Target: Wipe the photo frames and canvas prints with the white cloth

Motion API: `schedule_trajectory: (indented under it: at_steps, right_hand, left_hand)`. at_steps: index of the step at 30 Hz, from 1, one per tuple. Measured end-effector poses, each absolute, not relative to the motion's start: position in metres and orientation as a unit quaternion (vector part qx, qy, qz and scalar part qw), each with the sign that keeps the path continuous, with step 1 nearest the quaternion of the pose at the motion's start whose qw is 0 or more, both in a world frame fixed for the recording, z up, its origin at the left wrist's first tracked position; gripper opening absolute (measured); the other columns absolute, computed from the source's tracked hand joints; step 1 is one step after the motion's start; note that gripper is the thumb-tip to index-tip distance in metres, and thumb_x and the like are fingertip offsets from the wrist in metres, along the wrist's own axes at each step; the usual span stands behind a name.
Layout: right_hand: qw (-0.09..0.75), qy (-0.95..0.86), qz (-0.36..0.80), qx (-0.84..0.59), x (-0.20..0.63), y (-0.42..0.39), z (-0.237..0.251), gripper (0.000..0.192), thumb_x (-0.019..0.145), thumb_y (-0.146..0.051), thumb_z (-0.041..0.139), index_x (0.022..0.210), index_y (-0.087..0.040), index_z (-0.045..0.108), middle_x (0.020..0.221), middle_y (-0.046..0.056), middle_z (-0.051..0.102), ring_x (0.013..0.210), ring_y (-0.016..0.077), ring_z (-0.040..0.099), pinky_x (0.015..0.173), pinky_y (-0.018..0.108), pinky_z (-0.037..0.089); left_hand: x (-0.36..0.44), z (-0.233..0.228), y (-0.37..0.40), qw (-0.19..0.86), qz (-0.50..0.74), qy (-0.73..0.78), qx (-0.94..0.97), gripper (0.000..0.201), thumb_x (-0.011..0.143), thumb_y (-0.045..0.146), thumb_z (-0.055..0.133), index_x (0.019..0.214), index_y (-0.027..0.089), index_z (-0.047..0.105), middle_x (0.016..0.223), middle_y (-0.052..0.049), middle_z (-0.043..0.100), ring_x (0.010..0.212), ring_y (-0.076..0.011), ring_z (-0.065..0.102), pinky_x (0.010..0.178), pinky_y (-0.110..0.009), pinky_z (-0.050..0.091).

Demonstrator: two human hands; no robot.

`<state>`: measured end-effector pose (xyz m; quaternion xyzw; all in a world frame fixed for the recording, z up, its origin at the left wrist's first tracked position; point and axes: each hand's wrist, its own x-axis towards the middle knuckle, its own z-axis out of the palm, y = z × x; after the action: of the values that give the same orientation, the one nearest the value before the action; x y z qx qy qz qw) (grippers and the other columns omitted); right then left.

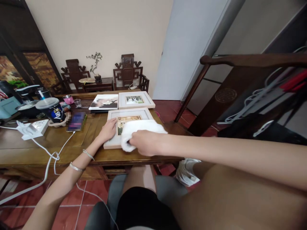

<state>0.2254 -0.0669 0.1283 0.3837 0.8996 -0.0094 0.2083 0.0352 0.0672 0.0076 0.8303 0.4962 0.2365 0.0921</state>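
Note:
A light wooden picture frame (112,115) lies flat near the table's front edge, with a small sepia-toned picture (122,123) in its middle. My left hand (108,131) grips the left side of this frame, fingers over its border. In my right hand (146,142) is a folded white towel (150,125), clutched at its near edge and pressed over the frame's right and lower part. The towel hides much of the picture and the near right corner.
Behind lie a second picture frame (148,98) and a white photo panel (92,105). To the left are a charging phone (76,122), a lidded cup (54,110), a power strip (38,128) and loose white cables. A wooden chair (213,95) stands on the right.

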Motion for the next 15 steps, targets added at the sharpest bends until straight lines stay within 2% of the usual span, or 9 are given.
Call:
schedule_trajectory:
  at_steps: [3,5,10,15]
  right_hand:
    - [0.163,0.925,0.053,0.339,0.208,-0.074,0.117,0.030,0.086,-0.005,0.054,0.110,-0.010,0.072,0.119,0.023,0.066,0.109,0.0326,0.065,0.085,0.039,0.052]
    - [0.165,0.925,0.061,0.337,0.203,-0.077,0.118,0.031,0.088,-0.006,0.052,0.111,-0.010,0.072,0.121,0.023,0.066,0.110,0.0340,0.065,0.084,0.042,0.053]
    - [0.268,0.882,-0.004,0.387,0.217,-0.072,0.141,0.028,0.084,-0.004,0.058,0.107,-0.005,0.073,0.100,0.021,0.072,0.094,0.0308,0.071,0.072,0.035,0.053]
    - [0.309,0.813,-0.026,0.493,0.253,-0.038,0.139,0.028,0.069,-0.009,0.072,0.097,-0.009,0.077,0.089,0.015,0.073,0.084,0.0280,0.070,0.070,0.035,0.052]
  left_hand:
    - [0.033,0.011,0.065,0.098,0.232,0.486,0.837,0.046,0.094,0.025,0.038,0.136,0.017,0.056,0.148,-0.011,0.052,0.139,-0.0269,0.046,0.116,-0.046,0.038]
    - [0.032,0.012,0.064,0.094,0.230,0.479,0.842,0.046,0.095,0.028,0.039,0.137,0.018,0.055,0.148,-0.011,0.051,0.139,-0.0269,0.046,0.116,-0.046,0.038]
    - [0.033,0.011,0.064,0.076,0.208,0.488,0.845,0.049,0.098,0.033,0.034,0.140,0.014,0.051,0.152,-0.014,0.047,0.142,-0.0276,0.041,0.116,-0.049,0.037]
    - [0.032,0.009,0.066,0.064,0.192,0.484,0.851,0.049,0.099,0.034,0.034,0.141,0.014,0.050,0.152,-0.015,0.046,0.142,-0.0277,0.040,0.117,-0.049,0.036]
